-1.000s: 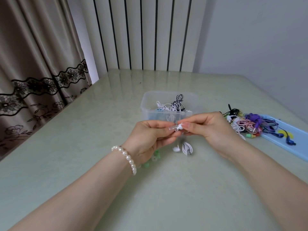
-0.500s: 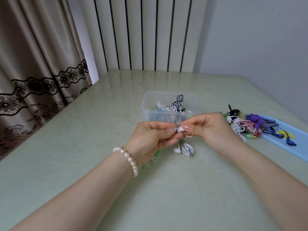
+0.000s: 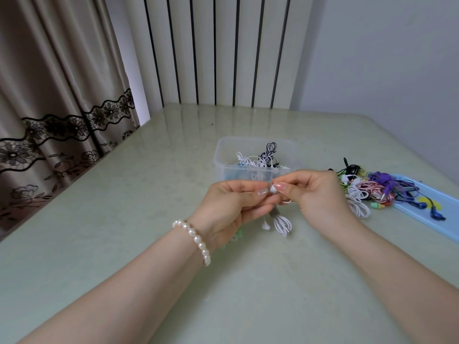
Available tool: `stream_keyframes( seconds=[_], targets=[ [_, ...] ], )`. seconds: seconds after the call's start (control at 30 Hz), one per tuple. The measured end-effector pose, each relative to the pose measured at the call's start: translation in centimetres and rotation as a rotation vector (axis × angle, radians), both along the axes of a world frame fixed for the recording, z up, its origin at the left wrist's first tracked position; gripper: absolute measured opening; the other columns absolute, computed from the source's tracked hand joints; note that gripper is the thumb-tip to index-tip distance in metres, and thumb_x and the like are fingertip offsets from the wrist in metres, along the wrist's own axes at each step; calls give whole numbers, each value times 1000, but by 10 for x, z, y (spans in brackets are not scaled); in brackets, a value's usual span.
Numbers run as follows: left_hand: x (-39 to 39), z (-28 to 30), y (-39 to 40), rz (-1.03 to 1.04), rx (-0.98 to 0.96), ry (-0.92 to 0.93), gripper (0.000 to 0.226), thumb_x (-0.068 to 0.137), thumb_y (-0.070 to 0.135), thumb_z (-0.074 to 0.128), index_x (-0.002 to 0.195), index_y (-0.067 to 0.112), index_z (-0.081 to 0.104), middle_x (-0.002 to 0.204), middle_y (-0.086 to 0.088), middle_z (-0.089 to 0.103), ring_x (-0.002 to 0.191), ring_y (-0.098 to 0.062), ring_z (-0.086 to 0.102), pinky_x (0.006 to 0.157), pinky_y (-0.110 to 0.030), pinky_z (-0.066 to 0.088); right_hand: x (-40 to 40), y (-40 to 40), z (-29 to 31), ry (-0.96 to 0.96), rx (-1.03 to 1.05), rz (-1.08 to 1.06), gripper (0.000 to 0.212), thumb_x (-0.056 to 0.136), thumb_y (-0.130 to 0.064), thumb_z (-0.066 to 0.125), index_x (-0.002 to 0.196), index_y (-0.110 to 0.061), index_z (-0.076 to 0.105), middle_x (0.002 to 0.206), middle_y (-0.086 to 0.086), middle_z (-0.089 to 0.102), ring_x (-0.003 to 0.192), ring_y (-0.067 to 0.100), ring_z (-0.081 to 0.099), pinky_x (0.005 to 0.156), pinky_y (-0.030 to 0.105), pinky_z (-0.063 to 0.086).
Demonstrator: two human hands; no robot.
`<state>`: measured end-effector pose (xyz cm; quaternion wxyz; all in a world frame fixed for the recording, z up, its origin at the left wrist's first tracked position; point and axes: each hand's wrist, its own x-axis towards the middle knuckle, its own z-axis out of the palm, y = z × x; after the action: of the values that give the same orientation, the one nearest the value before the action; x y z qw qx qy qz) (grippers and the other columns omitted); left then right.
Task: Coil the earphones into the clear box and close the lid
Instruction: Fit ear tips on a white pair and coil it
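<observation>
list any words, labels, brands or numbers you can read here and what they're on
None: no readable text anywhere in view.
clear box: no label showing.
blue lid: a yellow mark, too blurred to read as text.
white earphones held in both hands: no marking legible.

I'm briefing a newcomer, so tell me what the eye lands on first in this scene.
First, the two hands at the centre: the left hand and right hand pinch a white earphone set, its coiled cable hanging just above the table. Right behind them sits the clear box, lid off, with coiled earphones inside. At the right edge, a colourful tangle of earphones spills over a blue lid.
</observation>
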<state>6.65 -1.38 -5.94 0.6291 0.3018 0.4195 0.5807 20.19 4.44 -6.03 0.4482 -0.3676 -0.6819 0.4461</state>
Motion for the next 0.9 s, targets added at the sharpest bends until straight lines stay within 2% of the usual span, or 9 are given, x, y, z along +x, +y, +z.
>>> stream_keyframes(
  seconds=[0.1, 0.17, 0.33, 0.57, 0.9],
  targets=[
    [2, 1, 0, -6, -22, -81, 22, 85, -12, 48, 102, -4, 60, 84, -13, 72, 71, -18, 71, 68, -23, 58, -2, -2, -2, -18, 59, -59, 27, 79, 8, 61, 66, -15, 65, 48, -16, 63, 46, -4, 58, 52, 8, 45],
    [2, 2, 0, -5, -33, -126, 26, 85, -12, 47, 108, -5, 57, 87, -14, 72, 71, -20, 71, 68, -25, 58, -1, -3, -1, -13, 70, -63, 24, 80, 7, 61, 69, -14, 66, 49, -17, 63, 46, -4, 58, 51, 8, 45],
    [-1, 3, 1, 35, -14, -92, 19, 85, -9, 50, 99, -3, 60, 86, -16, 72, 72, -21, 71, 69, -25, 58, 5, -2, 9, 16, -1, 2, 16, 82, 5, 59, 88, -6, 68, 49, -15, 64, 43, -2, 55, 47, 5, 39],
    [-4, 2, 3, 83, 13, 2, 16, 82, -9, 53, 94, -3, 62, 85, -14, 72, 72, -20, 71, 72, -27, 57, 9, 1, 10, 74, -193, 3, 11, 82, 1, 59, 84, -3, 69, 52, -3, 63, 46, 0, 54, 46, 7, 38],
    [-2, 6, -2, -48, 40, 48, 23, 85, -11, 47, 95, 0, 64, 89, -12, 72, 82, -19, 71, 79, -28, 55, 11, 3, 9, 25, -197, 27, 10, 82, 2, 59, 86, -2, 68, 48, -8, 64, 47, -4, 57, 47, 5, 39]
  ],
)
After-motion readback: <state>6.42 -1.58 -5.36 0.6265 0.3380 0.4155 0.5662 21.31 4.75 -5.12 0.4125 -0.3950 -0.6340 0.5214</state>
